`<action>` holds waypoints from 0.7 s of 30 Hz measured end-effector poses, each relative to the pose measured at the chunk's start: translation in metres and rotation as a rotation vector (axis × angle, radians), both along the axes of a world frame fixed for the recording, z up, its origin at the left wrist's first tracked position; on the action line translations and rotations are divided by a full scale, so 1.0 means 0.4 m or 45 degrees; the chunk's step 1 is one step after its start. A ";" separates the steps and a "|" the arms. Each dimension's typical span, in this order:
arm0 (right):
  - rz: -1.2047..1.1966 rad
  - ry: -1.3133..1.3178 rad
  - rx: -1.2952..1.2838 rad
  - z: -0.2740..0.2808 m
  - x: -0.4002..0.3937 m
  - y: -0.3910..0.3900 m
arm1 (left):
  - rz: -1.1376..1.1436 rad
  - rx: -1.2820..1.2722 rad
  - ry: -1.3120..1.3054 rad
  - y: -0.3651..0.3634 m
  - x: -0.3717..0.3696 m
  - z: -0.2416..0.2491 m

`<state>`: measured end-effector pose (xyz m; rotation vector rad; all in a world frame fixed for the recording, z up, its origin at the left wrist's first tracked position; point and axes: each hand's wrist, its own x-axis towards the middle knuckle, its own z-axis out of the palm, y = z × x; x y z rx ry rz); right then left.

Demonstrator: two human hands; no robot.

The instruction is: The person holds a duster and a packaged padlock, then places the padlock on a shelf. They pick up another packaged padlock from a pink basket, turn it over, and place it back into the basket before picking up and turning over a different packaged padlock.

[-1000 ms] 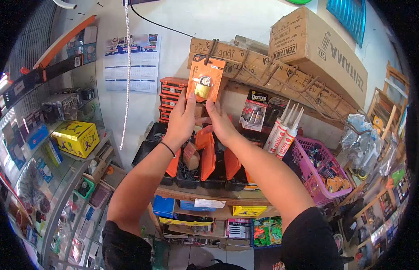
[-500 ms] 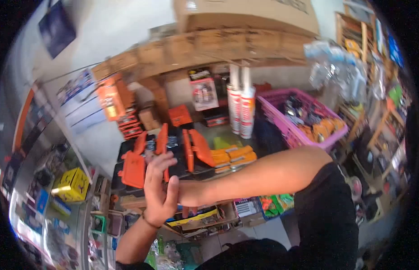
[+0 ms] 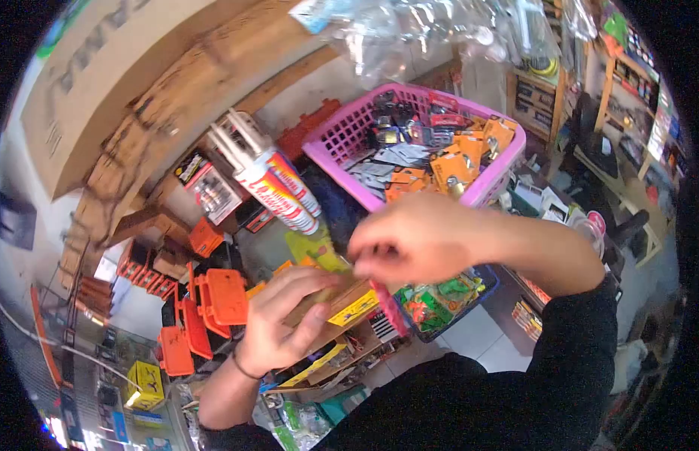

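My left hand point(image 3: 285, 319) is open, with its fingers stretched out and the thumb apart, above the front edge of the counter. Orange plastic cases point(image 3: 223, 297) with raised lids are just to its left. My right hand point(image 3: 417, 239) is curled in front of the pink basket point(image 3: 351, 184); its fingers are closed, and whatever they hold, if anything, I cannot make out. A yellow-green packet point(image 3: 317, 248) lies between the hands. Orange packs point(image 3: 447, 165), silver packets point(image 3: 375, 169) and dark small goods fill the basket.
White cartridge tubes point(image 3: 278, 192) stand behind the hands. Clear plastic bags point(image 3: 432, 34) hang overhead. Below the counter edge are green and orange packets point(image 3: 443, 301) in a dark tray. A yellow box point(image 3: 144, 385) sits at lower left.
The view has swung right, bringing the basket nearer the centre. My right hand has come out from behind my left, away from the orange cases, and the two are now apart.
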<state>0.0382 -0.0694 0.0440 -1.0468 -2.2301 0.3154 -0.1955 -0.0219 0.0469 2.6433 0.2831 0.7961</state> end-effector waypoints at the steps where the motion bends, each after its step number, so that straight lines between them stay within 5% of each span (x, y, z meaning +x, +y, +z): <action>1: -0.189 0.111 0.046 -0.011 0.061 -0.001 | -0.001 -0.018 0.028 0.005 0.053 -0.009; 3: -0.319 0.627 -0.098 -0.054 0.169 0.030 | -0.032 -0.060 0.055 0.025 0.159 -0.023; 5: -0.494 0.738 0.011 -0.110 0.260 0.072 | 0.018 0.017 -0.017 0.073 0.255 -0.054; 11: -0.682 0.548 -0.171 -0.138 0.284 0.082 | 0.256 0.110 -0.021 0.260 0.461 -0.129; 13: -0.923 0.233 0.196 -0.156 0.278 0.081 | 0.327 -0.256 0.313 0.288 0.477 -0.165; 14: -0.906 0.259 0.143 -0.154 0.280 0.077 | 0.264 -0.028 0.339 0.279 0.482 -0.156; 21: -0.760 0.420 0.019 -0.148 0.288 0.074 | 0.259 0.026 0.517 0.293 0.480 -0.148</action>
